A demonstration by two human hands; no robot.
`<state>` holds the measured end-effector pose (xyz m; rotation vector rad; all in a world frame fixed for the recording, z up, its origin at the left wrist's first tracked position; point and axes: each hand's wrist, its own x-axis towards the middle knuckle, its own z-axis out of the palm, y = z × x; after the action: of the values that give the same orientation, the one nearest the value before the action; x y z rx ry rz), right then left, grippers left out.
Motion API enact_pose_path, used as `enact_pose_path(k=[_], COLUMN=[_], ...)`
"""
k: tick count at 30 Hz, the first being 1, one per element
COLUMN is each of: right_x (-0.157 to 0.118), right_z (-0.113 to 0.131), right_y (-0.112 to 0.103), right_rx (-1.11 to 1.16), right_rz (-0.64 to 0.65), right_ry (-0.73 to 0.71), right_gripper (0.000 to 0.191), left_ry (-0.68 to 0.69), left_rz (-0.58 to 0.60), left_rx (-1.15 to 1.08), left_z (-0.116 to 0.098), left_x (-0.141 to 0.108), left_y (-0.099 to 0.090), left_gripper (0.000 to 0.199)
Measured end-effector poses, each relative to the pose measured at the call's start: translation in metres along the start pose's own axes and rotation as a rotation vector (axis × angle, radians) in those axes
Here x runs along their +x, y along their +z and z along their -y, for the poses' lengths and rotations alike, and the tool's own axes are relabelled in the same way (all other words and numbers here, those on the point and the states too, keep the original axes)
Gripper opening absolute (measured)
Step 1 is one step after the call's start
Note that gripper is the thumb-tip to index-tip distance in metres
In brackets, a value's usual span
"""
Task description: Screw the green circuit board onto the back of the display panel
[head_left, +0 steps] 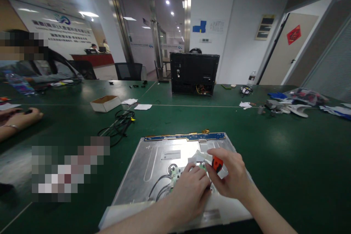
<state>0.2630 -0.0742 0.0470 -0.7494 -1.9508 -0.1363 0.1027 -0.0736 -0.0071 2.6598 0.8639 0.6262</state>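
Observation:
A silver metal display panel point(131, 175) lies back side up on the table before me, with a blue circuit strip point(175, 138) along its far edge. My left hand point(193, 186) rests over the green circuit board point(177, 172) in the panel's middle, its fingers bent and pressed together, tips hidden. Between the thumb and fingers of my right hand point(233, 175) is a screwdriver with an orange-red and black handle point(217, 163). Its shaft and tip are hidden. Black cables point(157, 182) run left from the board, and a whitish sheet point(197, 156) lies just behind it.
A green table point(279, 172) surrounds the panel. To the left lie tangled black cables point(120, 122) and a white box point(105, 103). A black monitor housing point(194, 73) stands at the far side. Another person's hand point(26, 119) is at the left. Plastic-bagged items point(307, 96) sit far right.

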Motion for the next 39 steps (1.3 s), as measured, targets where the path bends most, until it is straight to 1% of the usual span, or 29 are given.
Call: enact_pose_path(k=[4, 9, 11, 14, 18, 23, 25, 27, 29, 31, 32, 33, 35, 37, 38, 39], right_x=[0.001, 0.001, 0.000, -0.001, -0.001, -0.002, -0.003, -0.003, -0.002, 0.001, 0.001, 0.001, -0.002, -0.011, -0.018, -0.025], right_z=[0.002, 0.003, 0.003, 0.003, 0.004, 0.000, -0.004, -0.009, -0.014, -0.015, -0.015, -0.015, -0.013, -0.012, -0.012, -0.013], right_y=[-0.001, -0.004, -0.006, -0.007, -0.007, -0.007, -0.009, -0.013, -0.018, -0.023, -0.025, -0.027, -0.030, -0.030, -0.030, -0.030], right_rx=[-0.034, -0.092, -0.111, -0.135, -0.115, -0.124, -0.129, -0.126, -0.131, -0.150, -0.161, -0.178, -0.236, -0.317, -0.371, -0.417], right_rz=[-0.024, -0.113, -0.136, -0.141, -0.129, -0.152, -0.159, -0.178, -0.213, -0.210, -0.185, -0.143, 0.009, 0.267, 0.411, 0.527], right_ry=[-0.006, -0.022, -0.022, -0.017, -0.019, -0.035, -0.031, -0.009, 0.017, 0.049, 0.075, 0.109, 0.215, 0.354, 0.405, 0.443], right_gripper=[0.030, 0.026, 0.024, 0.022, 0.023, 0.025, 0.026, 0.028, 0.027, 0.021, 0.018, 0.015, 0.012, 0.011, 0.010, 0.012], left_ry=[0.005, -0.017, -0.026, -0.022, -0.022, -0.034, -0.050, -0.059, -0.071, -0.109, -0.128, -0.153, -0.246, -0.361, -0.427, -0.494], left_rz=[-0.005, 0.048, 0.071, 0.088, 0.079, 0.071, 0.047, 0.000, -0.074, -0.158, -0.195, -0.207, -0.214, -0.218, -0.186, -0.163], left_rx=[0.003, 0.027, 0.031, 0.039, 0.039, 0.019, 0.013, 0.001, -0.018, 0.000, 0.028, 0.065, 0.162, 0.253, 0.286, 0.322], left_z=[0.000, -0.001, -0.001, -0.001, -0.001, -0.005, -0.007, -0.009, -0.009, -0.004, -0.001, 0.004, 0.018, 0.035, 0.044, 0.053], left_x=[0.000, 0.000, 0.000, 0.000, -0.001, 0.000, 0.002, 0.003, 0.003, 0.000, -0.005, -0.011, -0.030, -0.057, -0.072, -0.088], left_y=[0.001, -0.002, -0.004, -0.005, -0.006, -0.011, -0.016, -0.027, -0.042, -0.060, -0.069, -0.078, -0.093, -0.101, -0.102, -0.102], left_gripper=[0.018, 0.011, 0.011, 0.014, 0.017, 0.018, 0.020, 0.025, 0.027, 0.025, 0.025, 0.027, 0.030, 0.036, 0.040, 0.043])
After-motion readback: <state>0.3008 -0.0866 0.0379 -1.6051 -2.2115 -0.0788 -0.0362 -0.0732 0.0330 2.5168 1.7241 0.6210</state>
